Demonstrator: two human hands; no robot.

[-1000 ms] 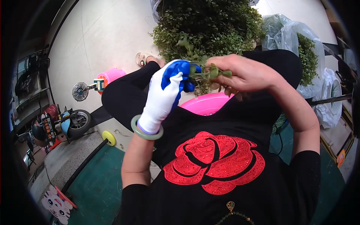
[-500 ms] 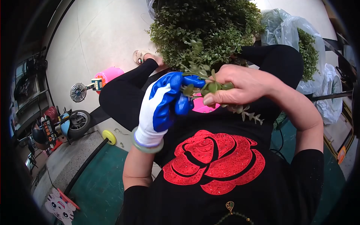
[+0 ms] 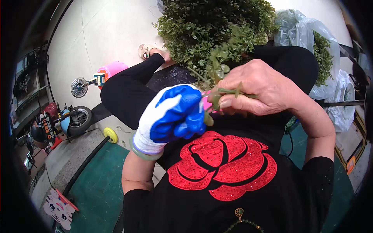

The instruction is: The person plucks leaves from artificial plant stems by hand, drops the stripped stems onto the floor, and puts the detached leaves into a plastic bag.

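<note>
- The green sprigs (image 3: 218,72) were in the air above the person's lap, between the two hands, with their leafy ends pointing away from the body and blurred.
- The pale spray that had hung below the bare hand half a second before no longer showed, and the gloved hand had come nearer the chest.
- The right hand (image 3: 264,87), bare, was closed round the stems, its thumb pressed against the curled fingers; some stems crossed over its knuckles.
- The left hand (image 3: 175,116), in a white and blue glove, was curled nearly into a fist; its fingertips seemed to pinch the lower end of the sprigs, so both hands appeared to share them.
- A pink object (image 3: 206,101) showed in the narrow gap between the hands, mostly hidden.
- Beyond the hands, a large mass of foliage (image 3: 217,27) stood at the far edge of the visible floor (image 3: 112,31), between the legs.
- To its right lay a clear plastic bag (image 3: 289,29) with more greenery (image 3: 322,58) in it.
</note>
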